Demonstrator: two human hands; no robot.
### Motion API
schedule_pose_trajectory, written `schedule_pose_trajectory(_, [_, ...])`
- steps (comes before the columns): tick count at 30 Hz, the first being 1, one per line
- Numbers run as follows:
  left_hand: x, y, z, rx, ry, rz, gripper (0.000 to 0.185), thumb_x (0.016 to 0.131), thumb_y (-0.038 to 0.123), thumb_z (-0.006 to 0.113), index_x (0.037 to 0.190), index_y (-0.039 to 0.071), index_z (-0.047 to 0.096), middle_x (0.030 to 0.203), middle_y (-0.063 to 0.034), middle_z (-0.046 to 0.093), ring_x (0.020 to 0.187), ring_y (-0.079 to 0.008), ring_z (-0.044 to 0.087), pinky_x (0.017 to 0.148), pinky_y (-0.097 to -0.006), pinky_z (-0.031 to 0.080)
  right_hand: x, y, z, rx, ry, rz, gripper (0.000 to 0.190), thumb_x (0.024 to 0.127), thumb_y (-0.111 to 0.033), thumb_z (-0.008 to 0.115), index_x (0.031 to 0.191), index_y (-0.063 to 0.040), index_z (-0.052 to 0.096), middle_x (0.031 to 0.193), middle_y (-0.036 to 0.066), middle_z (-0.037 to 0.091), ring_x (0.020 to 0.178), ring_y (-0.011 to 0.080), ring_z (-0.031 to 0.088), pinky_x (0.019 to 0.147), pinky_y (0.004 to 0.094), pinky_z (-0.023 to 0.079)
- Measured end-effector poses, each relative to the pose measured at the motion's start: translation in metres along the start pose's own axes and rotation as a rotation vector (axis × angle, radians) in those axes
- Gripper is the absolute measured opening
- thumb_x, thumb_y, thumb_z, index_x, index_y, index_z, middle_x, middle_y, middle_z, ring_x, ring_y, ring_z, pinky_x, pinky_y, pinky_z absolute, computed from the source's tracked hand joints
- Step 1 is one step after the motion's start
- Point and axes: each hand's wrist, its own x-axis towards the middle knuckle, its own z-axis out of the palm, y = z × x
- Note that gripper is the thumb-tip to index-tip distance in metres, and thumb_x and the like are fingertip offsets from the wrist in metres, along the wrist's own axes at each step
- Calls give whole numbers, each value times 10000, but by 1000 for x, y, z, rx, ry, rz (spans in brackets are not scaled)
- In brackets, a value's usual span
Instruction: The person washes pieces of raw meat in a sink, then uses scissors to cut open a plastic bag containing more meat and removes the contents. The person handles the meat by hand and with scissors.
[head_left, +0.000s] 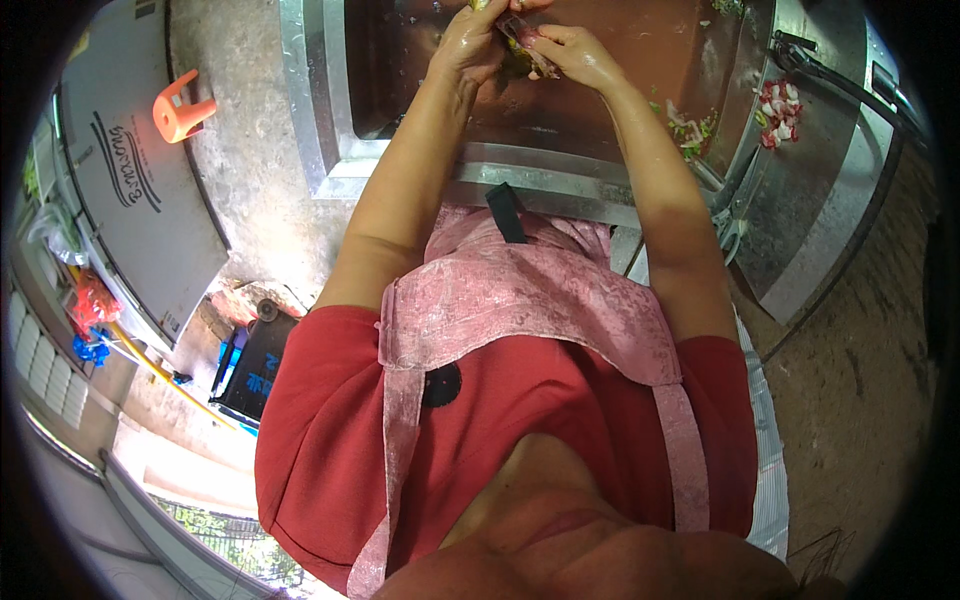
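Both hands are over a metal sink (544, 176) that holds reddish-brown water. My left hand (472, 45) grips a wet piece of what looks like offal (521, 60), dark, yellow and pinkish, near the top edge of the view. The fingers of my right hand (581, 56) pinch the same piece from the other side. The far end of it and some fingertips are cut off by the top edge. Pale and green scraps (690, 131) lie at the sink's right inner side. A heap of red and white meat pieces (780, 112) sits on the metal counter at right.
A black faucet or hose (825, 71) reaches over the right side. Scissors (727, 232) with pale handles rest at the sink's near right corner. On the left are an orange plastic stool (182, 109), a large white appliance (139, 165) and a black bin (259, 367).
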Motion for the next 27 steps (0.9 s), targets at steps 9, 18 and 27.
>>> schedule_pose_trajectory(9, [2, -27, -13, -156, 180, 32, 205, 947, 273, 525, 902, 84, 591, 1057, -139, 633, 1003, -252, 591, 886, -378, 467, 14, 32, 6, -285, 247, -105, 292, 951, -271, 530, 833, -28, 640, 751, 39, 624, 675, 83, 582, 546, 219, 414])
schedule_pose_trajectory(18, [10, -35, -56, -42, 285, -113, 317, 978, 328, 440, 945, 59, 605, 978, -116, 651, 931, -273, 618, 839, -460, 497, 6, 111, -126, 205, 1024, 3, 219, 964, -205, 482, 1085, -85, 620, 1089, 112, 620, 955, 159, 608, 744, 318, 516])
schedule_pose_trajectory(27, [30, -42, -53, 526, 677, -41, 366, 861, 348, 592, 952, -3, 638, 799, -108, 651, 675, -207, 592, 647, -337, 476, -17, -12, -51, 261, 177, 32, 248, 966, -205, 496, 1161, -88, 596, 1135, 84, 617, 1045, 176, 588, 866, 306, 479])
